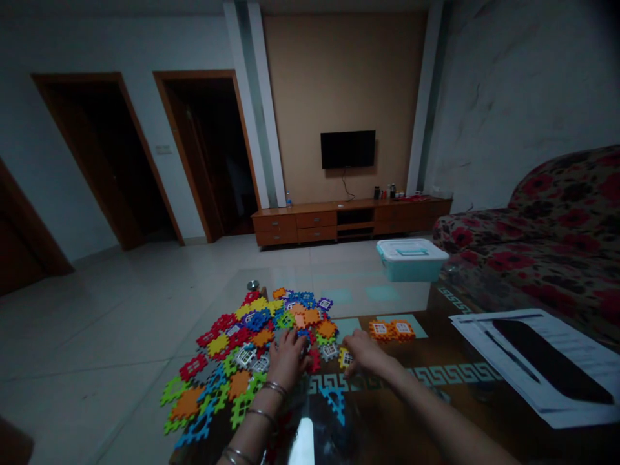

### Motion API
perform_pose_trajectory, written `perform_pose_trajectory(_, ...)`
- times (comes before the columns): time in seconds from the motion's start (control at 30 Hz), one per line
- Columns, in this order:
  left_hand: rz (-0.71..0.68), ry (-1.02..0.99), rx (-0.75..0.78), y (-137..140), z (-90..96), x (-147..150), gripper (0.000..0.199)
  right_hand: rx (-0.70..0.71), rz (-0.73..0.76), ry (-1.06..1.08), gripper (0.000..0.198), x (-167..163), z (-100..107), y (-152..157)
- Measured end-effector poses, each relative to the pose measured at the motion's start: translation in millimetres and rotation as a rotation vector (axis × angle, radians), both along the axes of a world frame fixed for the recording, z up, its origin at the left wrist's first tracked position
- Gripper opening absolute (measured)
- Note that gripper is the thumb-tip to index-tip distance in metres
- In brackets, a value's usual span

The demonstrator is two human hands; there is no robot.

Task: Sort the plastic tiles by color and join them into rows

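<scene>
Namely: toy pieces, heaped lower left of centre on worktop; probably light, stiff, smooth; best taken by notched edges. Right hand, lower centre: finger and thumb narrowed on yellow piece. Left hand: at the heap, cannot tell if gripping.

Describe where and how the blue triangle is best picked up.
The blue triangle is probably best pinched at its narrow tip, from the near side: it lies flat on the table, apart from the pile, with that tip pointing nearward.
</scene>
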State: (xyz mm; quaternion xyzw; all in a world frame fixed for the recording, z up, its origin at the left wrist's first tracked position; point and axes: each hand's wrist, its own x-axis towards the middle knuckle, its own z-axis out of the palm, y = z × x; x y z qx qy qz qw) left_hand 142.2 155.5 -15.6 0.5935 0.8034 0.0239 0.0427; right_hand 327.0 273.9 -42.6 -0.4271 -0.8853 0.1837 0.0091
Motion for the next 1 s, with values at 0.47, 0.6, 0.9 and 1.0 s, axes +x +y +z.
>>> perform_pose_trajectory(0.47,0.203,-0.012,0.061,-6,8.7,-11,0.039,-0.079,-0.021,0.319,0.02,-25,4,-5)
perform_pose_trajectory(0.6,0.243,-0.018,0.136,-9,7.6,-15,0.039,0.02,-0.101,0.367,0.034,-37,6,-4)
perform_pose_trajectory(0.9,0.174,-0.03,0.279,-10,7.3,-18,0.034,0.107,-0.003,0.238,0.023,-60,9,-15)
perform_pose_trajectory(1.0,0.161,-0.033,0.33,-11,10.4,-14,0.035,0.028,0.006,0.315,0.019,-60,6,-12)
